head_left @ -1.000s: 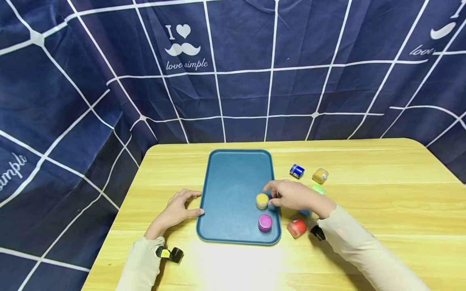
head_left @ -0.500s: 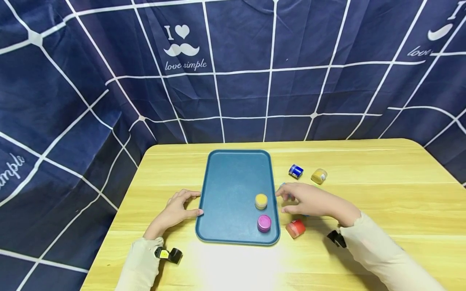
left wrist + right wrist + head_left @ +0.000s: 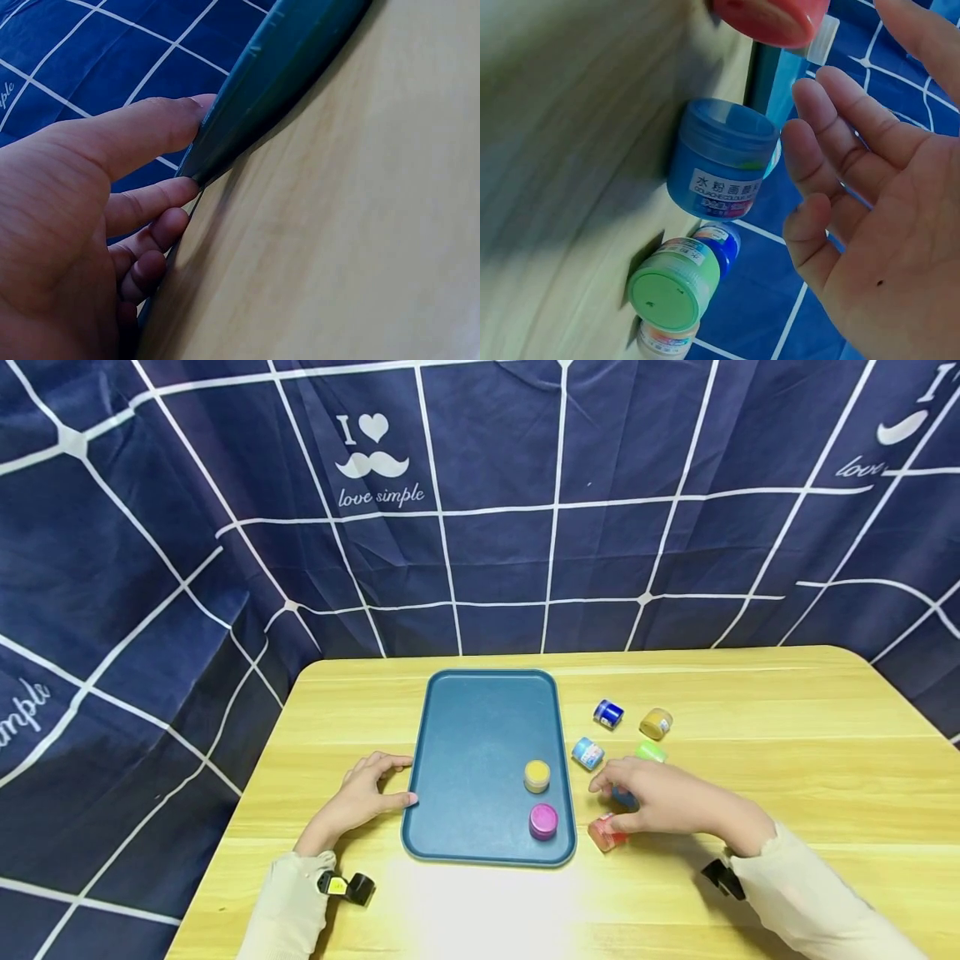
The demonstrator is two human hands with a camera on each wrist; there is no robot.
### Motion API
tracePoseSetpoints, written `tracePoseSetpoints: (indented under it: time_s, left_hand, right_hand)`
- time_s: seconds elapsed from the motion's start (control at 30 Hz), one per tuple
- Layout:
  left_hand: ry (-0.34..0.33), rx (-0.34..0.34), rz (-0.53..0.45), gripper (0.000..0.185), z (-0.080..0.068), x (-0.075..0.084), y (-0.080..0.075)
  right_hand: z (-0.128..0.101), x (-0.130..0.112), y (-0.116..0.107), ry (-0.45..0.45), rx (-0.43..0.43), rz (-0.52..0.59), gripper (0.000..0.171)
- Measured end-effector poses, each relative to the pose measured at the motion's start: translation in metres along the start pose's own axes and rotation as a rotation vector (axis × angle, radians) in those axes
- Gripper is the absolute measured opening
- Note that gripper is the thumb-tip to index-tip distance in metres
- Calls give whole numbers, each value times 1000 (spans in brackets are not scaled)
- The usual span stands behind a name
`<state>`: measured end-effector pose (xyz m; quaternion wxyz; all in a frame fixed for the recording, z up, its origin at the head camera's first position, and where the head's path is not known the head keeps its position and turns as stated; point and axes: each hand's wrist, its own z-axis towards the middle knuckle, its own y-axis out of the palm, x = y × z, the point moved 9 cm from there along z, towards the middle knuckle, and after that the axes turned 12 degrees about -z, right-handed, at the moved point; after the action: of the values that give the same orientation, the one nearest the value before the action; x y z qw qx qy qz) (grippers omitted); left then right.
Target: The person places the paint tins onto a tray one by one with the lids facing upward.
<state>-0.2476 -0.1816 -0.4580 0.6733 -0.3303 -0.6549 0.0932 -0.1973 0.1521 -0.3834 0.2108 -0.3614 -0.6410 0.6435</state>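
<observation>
My right hand (image 3: pixel 626 806) hovers open over a blue jar (image 3: pixel 622 795) and a red-lidded jar (image 3: pixel 603 833) lying just right of the teal tray (image 3: pixel 480 710). In the right wrist view the fingers (image 3: pixel 832 172) are spread beside the blue jar (image 3: pixel 720 157), not touching it, with the red lid (image 3: pixel 769 19) above. A yellow jar (image 3: pixel 537 775) and a magenta jar (image 3: pixel 543 820) stand on the tray near its right rim. My left hand (image 3: pixel 367 792) rests against the tray's left rim (image 3: pixel 277 82), thumb (image 3: pixel 150 135) touching it.
More small paint jars lie on the wooden table (image 3: pixel 787 760) right of the tray: dark blue (image 3: pixel 608 713), ochre (image 3: pixel 656 723), light blue (image 3: pixel 587 753) and green (image 3: pixel 651 750). A navy grid-patterned cloth (image 3: pixel 480 527) hangs behind and to the left.
My right hand left the yellow jar standing on the tray and moved right and nearer, out over the blue and red jars. The left hand stayed on the rim.
</observation>
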Motion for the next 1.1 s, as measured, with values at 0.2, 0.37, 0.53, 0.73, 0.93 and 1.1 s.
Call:
tracePoseSetpoints:
  time_s: [0.2,0.37,0.53,0.73,0.93,1.1]
  left_hand:
    - [2,1,1,60,-1,0,0]
    - [8,3,3,60,-1,1,-1]
    - [10,7,7,60,-1,2,-1]
    - [-1,8,-2,60,-1,1,-1]
    - [-9,9,4,60,0,0,0]
    - [-15,11,1,60,0,0,0]
  right_hand:
    - [-5,-4,2,0,16,-73,33]
    - [-7,-8,4,-26,56,-128,32]
    - [-8,-9,8,-25,61,-157,31]
    - [-8,-11,8,-38,65,-156,30]
    - [-7,-12,12,-25,35,-161,32]
    - [-5,-12,15,-18,19,-181,34]
